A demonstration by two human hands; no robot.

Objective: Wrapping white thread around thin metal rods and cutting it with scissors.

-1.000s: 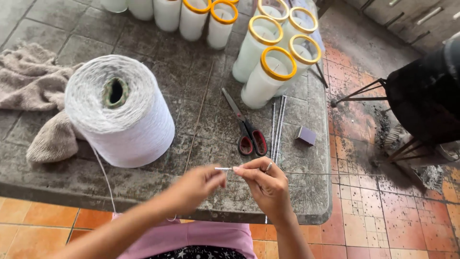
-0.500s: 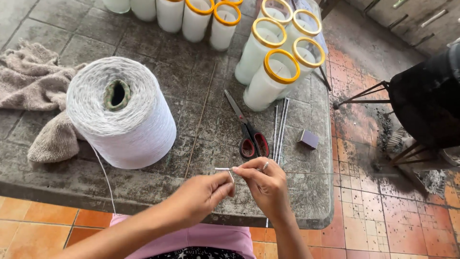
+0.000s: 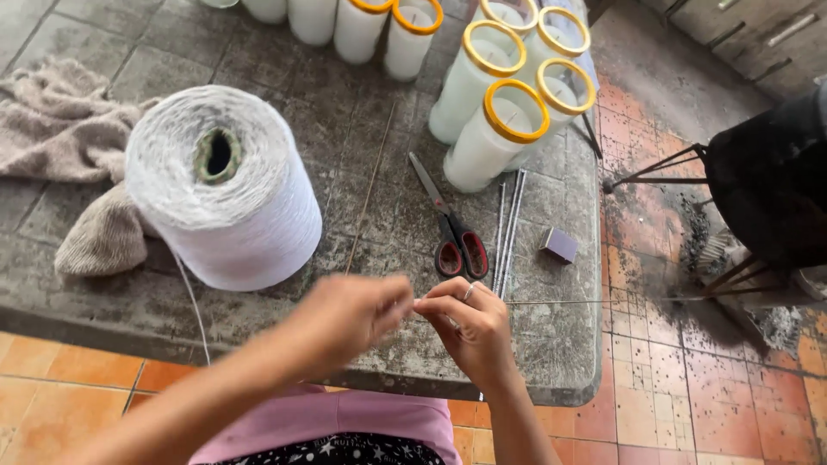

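Observation:
My left hand (image 3: 353,314) and my right hand (image 3: 469,323) meet over the near edge of a stained stone table (image 3: 362,172). The fingertips of both pinch a thin white thread between them. A thin metal rod (image 3: 586,301) runs right from my right hand. The thread (image 3: 194,301) trails down from a big cone of white thread (image 3: 226,185) standing at the left of my hands. The left hand is blurred.
Red-handled scissors (image 3: 452,237) and thin metal rods (image 3: 508,228) lie beyond my hands, a small purple box (image 3: 560,244) to the right. White candles in yellow-rimmed glasses (image 3: 495,129) stand at the back. A beige cloth (image 3: 73,164) lies left. A black stand (image 3: 767,172) sits on the tiled floor.
My left hand has shifted a little right and closer to the right hand, now blurred with motion. The right hand has stayed in place.

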